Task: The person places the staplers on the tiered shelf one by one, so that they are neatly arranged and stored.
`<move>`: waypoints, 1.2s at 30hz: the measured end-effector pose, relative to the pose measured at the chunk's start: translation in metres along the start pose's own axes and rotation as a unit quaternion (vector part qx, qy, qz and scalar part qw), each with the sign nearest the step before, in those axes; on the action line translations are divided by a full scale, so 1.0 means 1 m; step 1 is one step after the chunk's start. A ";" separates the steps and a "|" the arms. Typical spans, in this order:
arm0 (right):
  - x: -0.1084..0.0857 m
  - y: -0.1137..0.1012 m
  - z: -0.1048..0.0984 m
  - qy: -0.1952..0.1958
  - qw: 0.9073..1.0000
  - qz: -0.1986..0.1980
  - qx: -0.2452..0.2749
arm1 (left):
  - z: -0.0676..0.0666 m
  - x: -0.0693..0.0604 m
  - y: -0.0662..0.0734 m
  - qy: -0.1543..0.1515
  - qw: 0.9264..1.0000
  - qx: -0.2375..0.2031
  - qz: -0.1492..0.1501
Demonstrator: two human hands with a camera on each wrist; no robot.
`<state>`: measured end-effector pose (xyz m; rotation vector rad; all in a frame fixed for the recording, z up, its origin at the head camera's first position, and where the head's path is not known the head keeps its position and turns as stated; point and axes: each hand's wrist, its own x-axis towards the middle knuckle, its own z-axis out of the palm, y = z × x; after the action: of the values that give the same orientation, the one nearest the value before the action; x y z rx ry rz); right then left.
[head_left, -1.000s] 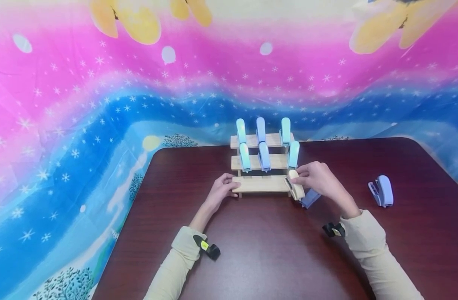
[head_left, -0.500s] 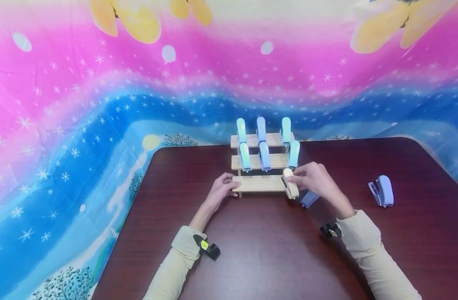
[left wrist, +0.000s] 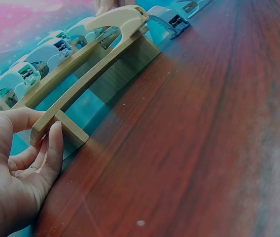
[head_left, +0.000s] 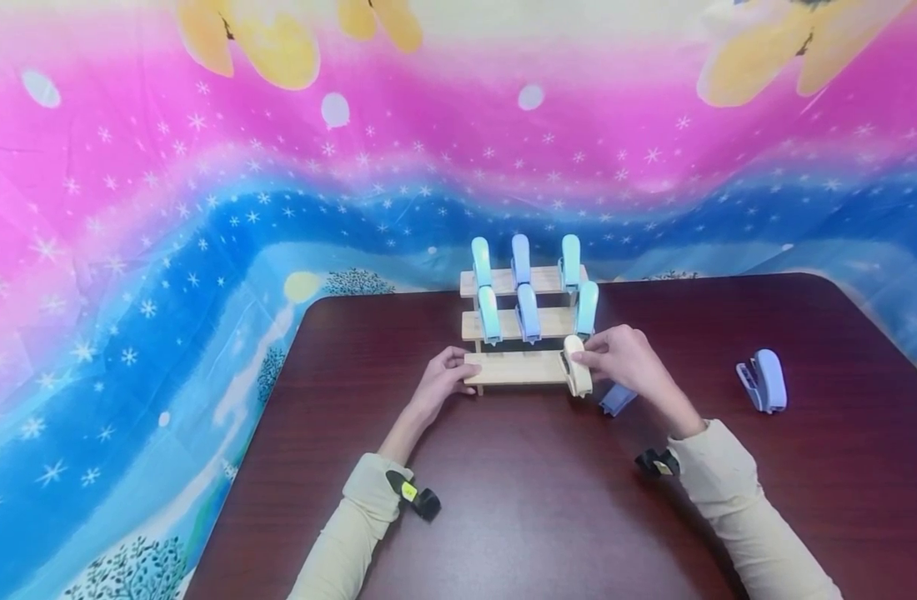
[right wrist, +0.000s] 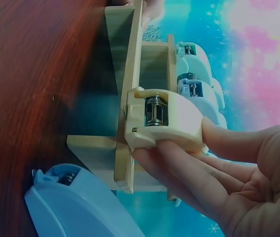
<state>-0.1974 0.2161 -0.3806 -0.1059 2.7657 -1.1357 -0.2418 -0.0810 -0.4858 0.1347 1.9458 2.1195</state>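
Note:
A three-tier wooden rack (head_left: 514,368) stands on the table. My left hand (head_left: 439,382) grips the left end of its lowest shelf, thumb on top and fingers beneath, as the left wrist view shows. At that shelf's right end, my right hand (head_left: 627,358) pinches a cream stapler (right wrist: 172,118) between thumb and fingers; its base meets the shelf. On the middle tier sit a mint stapler (head_left: 489,315), a periwinkle stapler (head_left: 528,313) and another mint stapler (head_left: 587,308). The top tier bears three more in the same colours.
A blue-violet stapler (head_left: 618,399) lies on the table by the rack's right end, partly hidden behind my right hand. Farther right stands a lavender stapler (head_left: 769,382). Behind the dark red table (head_left: 518,500) hangs a colourful patterned cloth (head_left: 428,167).
My right hand has moved slightly left with the cream stapler, bringing it from the shelf's right edge onto its end and more upright. The left hand keeps its grip.

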 end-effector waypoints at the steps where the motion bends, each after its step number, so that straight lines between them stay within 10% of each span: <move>1: 0.000 0.000 0.000 0.001 1.000 0.002 -0.001 | 0.000 0.000 0.000 0.000 1.000 0.001 0.000; 18: -0.001 0.004 0.010 0.097 0.994 -0.039 -0.030 | 0.001 0.000 0.001 0.000 1.000 -0.009 0.002; 36: -0.007 0.003 -0.006 0.091 0.994 -0.060 -0.023 | -0.001 0.002 -0.001 -0.006 1.000 -0.004 0.002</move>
<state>-0.1916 0.2232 -0.3774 -0.1831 2.9834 -1.1653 -0.2434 -0.0813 -0.4873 0.1504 1.9317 2.1244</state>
